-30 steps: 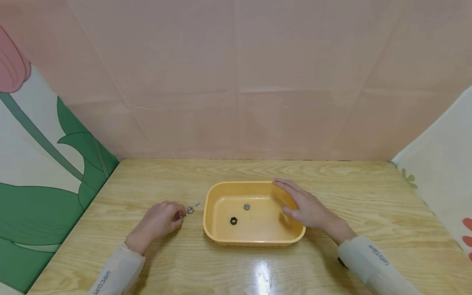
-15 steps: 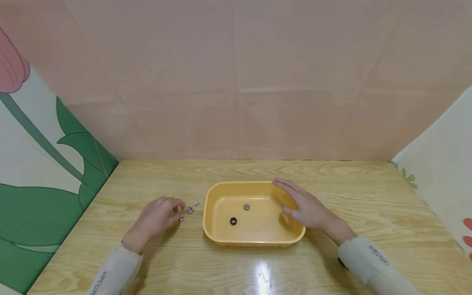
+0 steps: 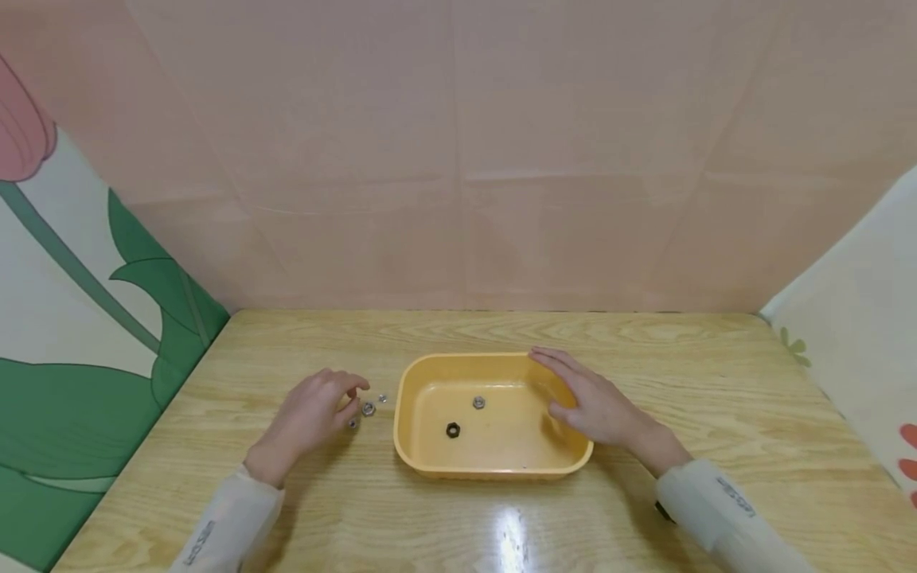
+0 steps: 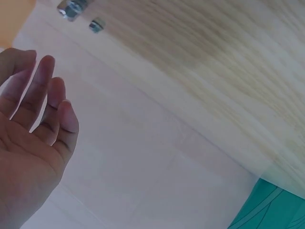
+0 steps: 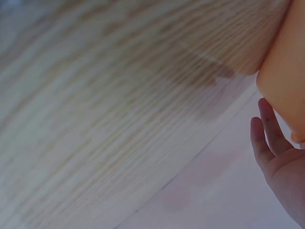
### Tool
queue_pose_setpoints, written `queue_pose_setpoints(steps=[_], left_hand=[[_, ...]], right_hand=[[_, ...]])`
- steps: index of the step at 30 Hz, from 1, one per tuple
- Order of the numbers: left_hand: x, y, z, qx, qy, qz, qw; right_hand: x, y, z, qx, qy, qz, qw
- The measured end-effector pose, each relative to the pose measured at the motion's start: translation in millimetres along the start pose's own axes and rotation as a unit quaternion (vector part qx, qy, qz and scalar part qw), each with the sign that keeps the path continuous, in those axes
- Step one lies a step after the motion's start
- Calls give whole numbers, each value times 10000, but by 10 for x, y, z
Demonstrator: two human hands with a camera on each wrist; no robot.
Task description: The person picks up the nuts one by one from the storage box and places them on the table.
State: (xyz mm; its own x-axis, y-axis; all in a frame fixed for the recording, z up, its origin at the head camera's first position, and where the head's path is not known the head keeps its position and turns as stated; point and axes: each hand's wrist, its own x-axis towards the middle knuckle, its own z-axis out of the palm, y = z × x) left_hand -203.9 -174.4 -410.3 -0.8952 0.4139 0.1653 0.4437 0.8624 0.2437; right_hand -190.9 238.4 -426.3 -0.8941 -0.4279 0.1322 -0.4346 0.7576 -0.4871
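Observation:
In the head view, my left hand [image 3: 308,418] hovers with loosely bent fingers beside three silver nuts, holding nothing. The largest nut [image 3: 368,409] lies between a small nut [image 3: 383,398] near the tray and another small nut [image 3: 353,424] just below my fingertips. The left wrist view shows the hand [image 4: 35,138] with its fingers apart, and a nut [image 4: 96,25] on the wood. My right hand [image 3: 591,402] rests at the right end of the yellow tray [image 3: 494,473], its fingers extended over the far rim. Inside lie a silver nut [image 3: 479,403] and a black nut [image 3: 453,430].
The wooden table [image 3: 344,517] reaches back to a pinkish cloth wall [image 3: 458,199]. Printed panels stand at either side, the left panel [image 3: 72,422] with green leaves. A small dark object [image 3: 665,511] shows beside the right sleeve.
My left fingers have come away from the lower small nut, leaving it on the table, and the hand has risen slightly, its fingers spreading. The right hand and tray stay put.

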Motion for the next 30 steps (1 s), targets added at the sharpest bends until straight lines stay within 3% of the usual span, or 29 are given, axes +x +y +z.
queue_pose_setpoints(steps=[10, 19, 30], left_hand=[[69, 82, -23, 68, 423, 492, 9979], [151, 196, -76, 81, 456, 678, 9966], [307, 354, -40, 21, 638, 1094, 9919]], right_hand=[[-5, -4, 9, -21, -13, 52, 10000], [4, -14, 2, -4, -57, 78, 10000], [2, 0, -4, -8, -50, 72, 10000]])
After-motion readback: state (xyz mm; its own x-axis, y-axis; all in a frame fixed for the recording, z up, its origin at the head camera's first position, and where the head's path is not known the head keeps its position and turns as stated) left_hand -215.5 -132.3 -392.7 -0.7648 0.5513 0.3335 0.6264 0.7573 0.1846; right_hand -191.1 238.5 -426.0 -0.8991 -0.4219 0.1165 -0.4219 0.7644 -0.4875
